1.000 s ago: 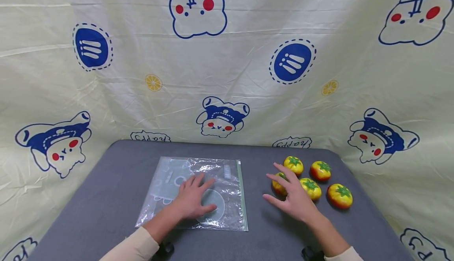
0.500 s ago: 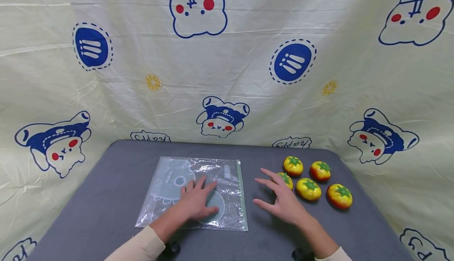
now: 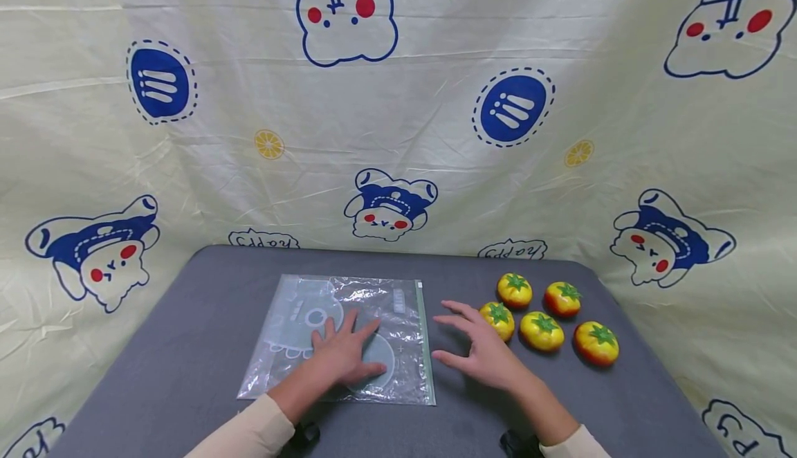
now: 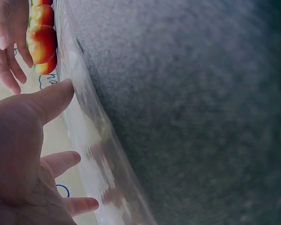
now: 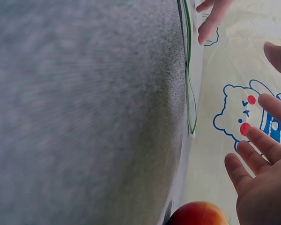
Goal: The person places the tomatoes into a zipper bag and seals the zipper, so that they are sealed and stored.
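Note:
A clear plastic zip bag [image 3: 407,354] with pale printed shapes lies flat on the grey table. My left hand [image 3: 342,355] is over the bag's middle with fingers spread, and in the left wrist view its fingertips [image 4: 68,89] are right at the plastic. To the right of the bag's green zip edge [image 5: 187,70], my right hand [image 3: 486,353] hovers above the table, fingers parted and holding nothing. Just beyond it sits the nearest red-and-yellow tomato-like fruit [image 3: 498,318] with a green star-shaped top.
Several more such fruits [image 3: 542,332] stand grouped on the table's right side. The grey table [image 3: 199,347] runs back to a pale curtain [image 3: 218,98] printed with cartoon bears, which hangs behind and at both sides.
My right hand has moved left, away from the fruits and closer to the bag's zip edge, uncovering the nearest fruit. My left hand has shifted slightly on the bag.

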{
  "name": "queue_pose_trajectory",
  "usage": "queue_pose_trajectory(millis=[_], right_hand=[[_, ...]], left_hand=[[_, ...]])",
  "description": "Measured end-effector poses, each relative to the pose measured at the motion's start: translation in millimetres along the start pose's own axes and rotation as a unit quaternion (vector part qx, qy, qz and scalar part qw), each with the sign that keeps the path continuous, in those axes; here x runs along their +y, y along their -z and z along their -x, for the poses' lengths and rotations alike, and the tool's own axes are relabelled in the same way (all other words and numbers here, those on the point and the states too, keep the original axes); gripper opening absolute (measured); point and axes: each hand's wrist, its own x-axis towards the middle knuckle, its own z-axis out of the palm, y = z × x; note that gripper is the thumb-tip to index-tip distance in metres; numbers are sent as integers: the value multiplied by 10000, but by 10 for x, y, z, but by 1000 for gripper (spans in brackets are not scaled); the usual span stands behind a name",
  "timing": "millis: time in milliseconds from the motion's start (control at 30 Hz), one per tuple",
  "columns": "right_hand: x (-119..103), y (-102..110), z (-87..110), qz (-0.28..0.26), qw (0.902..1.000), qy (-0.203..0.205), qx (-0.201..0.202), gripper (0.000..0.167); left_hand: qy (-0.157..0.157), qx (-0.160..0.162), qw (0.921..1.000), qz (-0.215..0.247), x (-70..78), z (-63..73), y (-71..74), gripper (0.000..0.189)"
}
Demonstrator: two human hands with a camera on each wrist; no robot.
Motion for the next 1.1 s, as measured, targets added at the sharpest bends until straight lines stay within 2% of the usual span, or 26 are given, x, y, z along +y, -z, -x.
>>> queue_pose_trajectory(millis=[233, 400, 600, 833, 1100], right_hand=[[-5, -34, -66, -253, 9993, -74, -267, 58], [-20, -51, -123, -302, 9983, -272, -417, 61], [-18, -86, -199, -489, 9965, -528, -424, 60], [17, -145, -279, -812, 9940, -539, -501, 59], [57, -183, -361, -1081, 9905, -692, -490, 56]], left_hand=[[47, -139, 9999, -83, 20, -23, 9, 87], [128, -218, 9994, -232, 20, -64, 2, 87], [76, -153, 9991, -378, 4, -86, -2, 88], [-54, 0, 9989, -459, -19, -70, 5, 89], [-95, -12, 9991, -419, -9, -42, 49, 88]])
